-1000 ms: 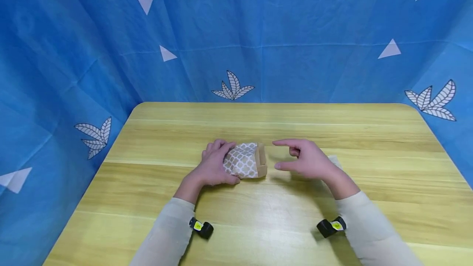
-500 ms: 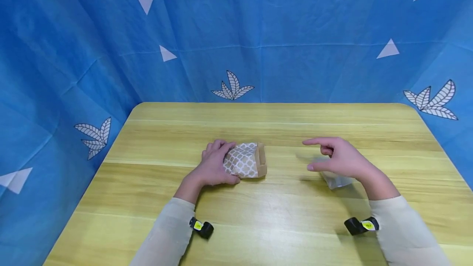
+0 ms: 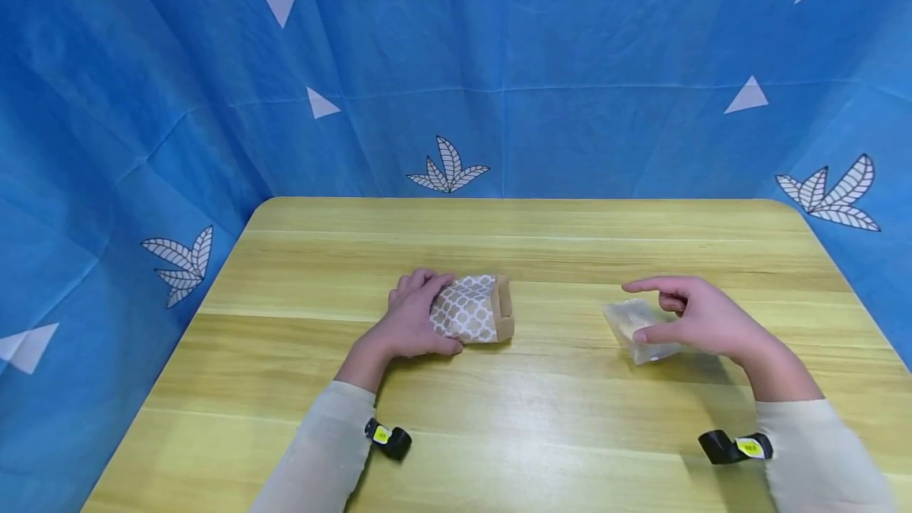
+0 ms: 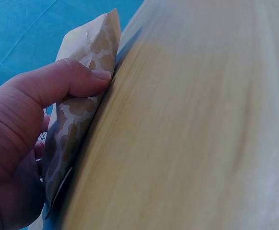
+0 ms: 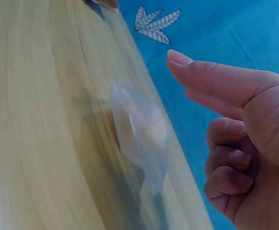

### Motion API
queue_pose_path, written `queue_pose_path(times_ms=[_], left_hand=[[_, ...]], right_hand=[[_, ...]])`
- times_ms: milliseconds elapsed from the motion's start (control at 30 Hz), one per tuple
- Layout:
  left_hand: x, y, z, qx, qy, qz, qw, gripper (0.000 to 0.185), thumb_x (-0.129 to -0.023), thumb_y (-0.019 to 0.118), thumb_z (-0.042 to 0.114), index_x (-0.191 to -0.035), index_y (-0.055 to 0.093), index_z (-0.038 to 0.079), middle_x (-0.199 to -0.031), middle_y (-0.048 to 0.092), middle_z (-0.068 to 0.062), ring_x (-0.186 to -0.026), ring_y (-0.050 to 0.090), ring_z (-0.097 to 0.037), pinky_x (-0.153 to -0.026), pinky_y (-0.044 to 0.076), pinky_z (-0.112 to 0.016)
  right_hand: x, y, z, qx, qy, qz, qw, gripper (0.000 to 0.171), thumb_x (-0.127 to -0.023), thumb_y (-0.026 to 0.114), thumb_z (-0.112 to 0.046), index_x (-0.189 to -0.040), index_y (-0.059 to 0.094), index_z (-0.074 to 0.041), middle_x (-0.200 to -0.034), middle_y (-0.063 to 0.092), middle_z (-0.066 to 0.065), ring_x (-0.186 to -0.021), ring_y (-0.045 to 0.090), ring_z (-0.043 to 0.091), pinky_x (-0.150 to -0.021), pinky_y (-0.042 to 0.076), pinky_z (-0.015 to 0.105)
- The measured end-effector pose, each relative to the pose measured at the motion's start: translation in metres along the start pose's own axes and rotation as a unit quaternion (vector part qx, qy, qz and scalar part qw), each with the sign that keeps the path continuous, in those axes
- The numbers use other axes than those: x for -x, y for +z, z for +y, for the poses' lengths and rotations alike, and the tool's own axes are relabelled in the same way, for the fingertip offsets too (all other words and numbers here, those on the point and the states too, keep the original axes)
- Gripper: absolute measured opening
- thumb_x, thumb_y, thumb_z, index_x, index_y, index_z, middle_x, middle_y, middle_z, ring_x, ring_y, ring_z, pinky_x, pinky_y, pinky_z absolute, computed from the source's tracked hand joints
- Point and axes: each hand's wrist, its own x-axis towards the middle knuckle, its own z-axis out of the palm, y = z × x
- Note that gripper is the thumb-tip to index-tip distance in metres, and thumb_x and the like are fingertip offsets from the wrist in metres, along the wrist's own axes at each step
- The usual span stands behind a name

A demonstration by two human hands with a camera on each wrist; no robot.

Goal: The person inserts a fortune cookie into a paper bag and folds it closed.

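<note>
My left hand (image 3: 409, 323) grips the closed end of a small brown paper bag (image 3: 465, 310) with a white lattice pattern. The bag lies on the table, its plain brown mouth turned right. In the left wrist view the thumb (image 4: 89, 81) presses the patterned side of the bag. Over to the right, my right hand (image 3: 712, 319) hovers above a small clear plastic bag (image 3: 627, 321) with something pale inside. Its index finger and thumb stretch out with a gap between them, and the other fingers are curled. Nothing is in its grasp.
Both items rest on a light wooden table (image 3: 541, 434) with rounded far corners. A blue curtain (image 3: 584, 38) with white triangles and leaf prints hangs behind and to the left. Each sleeve carries a black wrist camera (image 3: 390, 440).
My right hand has moved right, away from the paper bag's mouth, to over the plastic bag, which now shows more fully. The left hand and paper bag have stayed still.
</note>
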Motion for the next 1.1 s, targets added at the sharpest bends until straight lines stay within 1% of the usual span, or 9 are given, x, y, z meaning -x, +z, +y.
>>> queue_pose_path(times_ms=[133,333,533,767,933,1100], left_hand=[[0.001,0.0,0.0,-0.002,-0.002,0.001,1.0,0.111,-0.056,0.09,0.047,-0.151,0.042,0.018,-0.139,0.039,-0.003,-0.122,0.033,-0.024,-0.1,0.027,-0.045],[0.001,-0.001,0.001,0.003,0.001,-0.001,1.0,0.111,-0.056,0.091,0.047,-0.151,0.042,0.019,-0.138,0.04,-0.004,-0.122,0.033,-0.024,-0.1,0.027,-0.046],[0.001,-0.001,0.001,0.001,-0.002,-0.003,1.0,0.111,-0.056,0.09,0.047,-0.152,0.041,0.019,-0.14,0.039,-0.004,-0.123,0.032,-0.023,-0.101,0.027,-0.046],[0.001,-0.001,0.0,0.001,0.002,-0.001,1.0,0.11,-0.056,0.09,0.047,-0.151,0.042,0.018,-0.139,0.039,-0.004,-0.123,0.033,-0.025,-0.1,0.027,-0.046],[0.001,-0.001,0.001,0.007,0.001,0.0,1.0,0.11,-0.056,0.091,0.046,-0.151,0.042,0.018,-0.138,0.039,-0.004,-0.122,0.033,-0.025,-0.1,0.027,-0.047],[0.001,-0.001,0.0,0.005,0.001,0.001,1.0,0.11,-0.057,0.091,0.046,-0.151,0.042,0.017,-0.138,0.039,-0.004,-0.123,0.033,-0.025,-0.1,0.027,-0.047]], right_hand=[[0.003,-0.002,0.01,-0.01,0.008,-0.008,1.0,0.068,-0.074,0.089,-0.018,-0.134,0.061,-0.002,-0.069,0.022,-0.002,-0.057,0.026,0.015,-0.05,0.03,0.033],[0.011,-0.004,0.024,-0.02,0.026,-0.02,0.999,0.067,-0.074,0.089,-0.017,-0.134,0.062,-0.004,-0.069,0.024,-0.001,-0.058,0.028,0.017,-0.053,0.031,0.032],[0.016,0.0,0.033,-0.029,0.017,-0.017,0.999,0.065,-0.076,0.088,-0.016,-0.134,0.062,-0.004,-0.071,0.026,-0.001,-0.058,0.028,0.018,-0.053,0.031,0.032],[0.011,0.008,0.035,-0.028,0.007,-0.001,1.0,0.061,-0.078,0.087,-0.02,-0.132,0.063,-0.006,-0.071,0.026,-0.002,-0.057,0.028,0.018,-0.05,0.029,0.032],[0.004,0.016,0.031,-0.03,0.006,0.007,1.0,0.061,-0.078,0.087,-0.023,-0.133,0.063,-0.009,-0.072,0.028,-0.001,-0.06,0.03,0.019,-0.052,0.03,0.032],[-0.005,0.026,0.024,-0.035,0.0,0.011,0.999,0.062,-0.078,0.087,-0.024,-0.133,0.063,-0.009,-0.073,0.028,0.0,-0.062,0.03,0.018,-0.055,0.031,0.032]])
